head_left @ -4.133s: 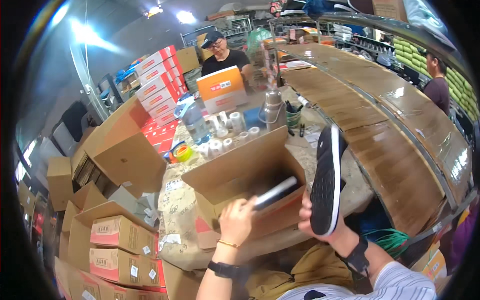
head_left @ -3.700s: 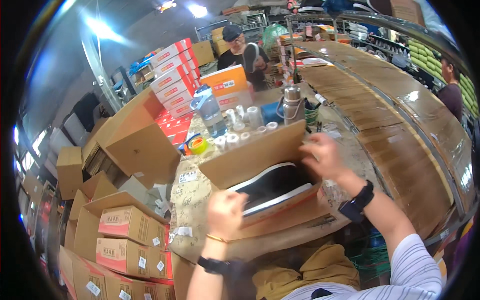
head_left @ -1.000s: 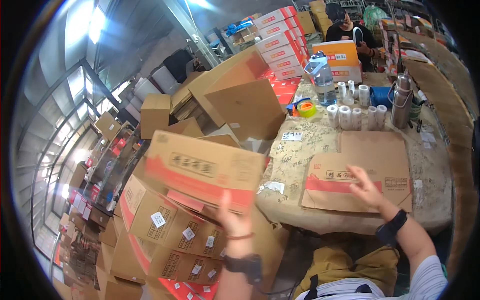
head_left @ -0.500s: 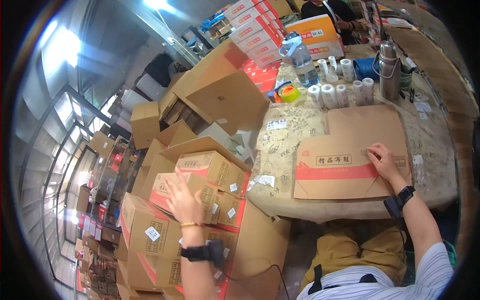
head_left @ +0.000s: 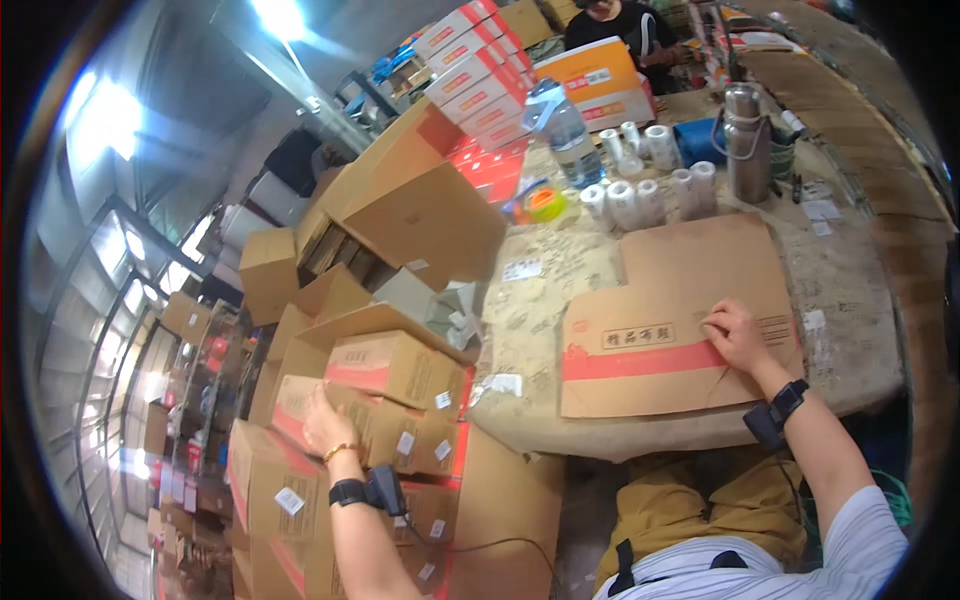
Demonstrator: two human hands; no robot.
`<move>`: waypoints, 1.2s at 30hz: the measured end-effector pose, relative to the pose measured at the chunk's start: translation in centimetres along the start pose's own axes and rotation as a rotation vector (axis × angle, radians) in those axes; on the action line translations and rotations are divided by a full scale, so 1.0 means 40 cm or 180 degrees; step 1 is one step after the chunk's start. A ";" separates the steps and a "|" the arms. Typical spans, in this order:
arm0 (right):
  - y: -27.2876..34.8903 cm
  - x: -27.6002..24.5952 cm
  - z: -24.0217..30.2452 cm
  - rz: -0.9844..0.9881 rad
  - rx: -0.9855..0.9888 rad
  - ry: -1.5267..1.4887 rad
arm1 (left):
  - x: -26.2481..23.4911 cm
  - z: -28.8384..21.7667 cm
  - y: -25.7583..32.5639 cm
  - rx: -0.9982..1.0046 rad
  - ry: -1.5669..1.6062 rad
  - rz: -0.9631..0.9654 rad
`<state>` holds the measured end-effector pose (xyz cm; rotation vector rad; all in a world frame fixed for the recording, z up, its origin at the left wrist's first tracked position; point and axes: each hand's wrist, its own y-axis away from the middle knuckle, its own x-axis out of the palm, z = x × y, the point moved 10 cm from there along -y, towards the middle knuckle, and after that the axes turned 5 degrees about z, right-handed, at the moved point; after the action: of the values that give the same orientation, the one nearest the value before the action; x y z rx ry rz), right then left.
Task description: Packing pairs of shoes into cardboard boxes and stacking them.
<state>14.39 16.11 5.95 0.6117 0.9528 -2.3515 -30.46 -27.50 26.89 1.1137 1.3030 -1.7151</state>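
At the lower left, my left hand (head_left: 327, 422) lies over a brown shoe box (head_left: 292, 402) with a red band, fingers stretched out and nothing gripped. That box sits among several similar boxes, such as a taller one (head_left: 290, 470) with a white label, inside a large open carton (head_left: 510, 490). On the table, my right hand (head_left: 737, 335) rests with curled, pinched fingers on a flat cardboard sheet (head_left: 690, 270) with a red stripe and a notched far left corner. Whether anything small is between those fingers is hidden.
Paper-covered table (head_left: 530, 405) bears tape rolls (head_left: 545, 204), several white label rolls (head_left: 622, 203), a water bottle (head_left: 565, 135) and a steel flask (head_left: 745, 145). Red-and-white boxes (head_left: 480, 75) are stacked beyond. Another person (head_left: 625, 30) is at the far side. An open carton (head_left: 425, 220) stands left.
My left hand has come down and nearer onto the shoe box, its fingers less spread. My right hand stays on the cardboard sheet, its fingers more curled. The view has shifted slightly.
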 end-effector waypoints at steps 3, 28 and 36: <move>0.002 0.009 -0.017 -0.0029 -0.0167 0.0131 | -0.041 -0.099 0.050 0.0177 -0.0117 -0.0610; -0.381 0.053 -0.096 -0.0034 -0.0005 0.0198 | 0.271 -1.009 0.520 0.2573 0.1955 0.0800; -0.527 0.096 -0.132 0.0202 -0.0022 0.1561 | 0.266 -1.005 0.521 0.2575 0.2000 0.0732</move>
<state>-0.43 31.77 10.70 1.2329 1.1233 -2.1795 -7.13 5.92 4.49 2.3064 0.7196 -1.8172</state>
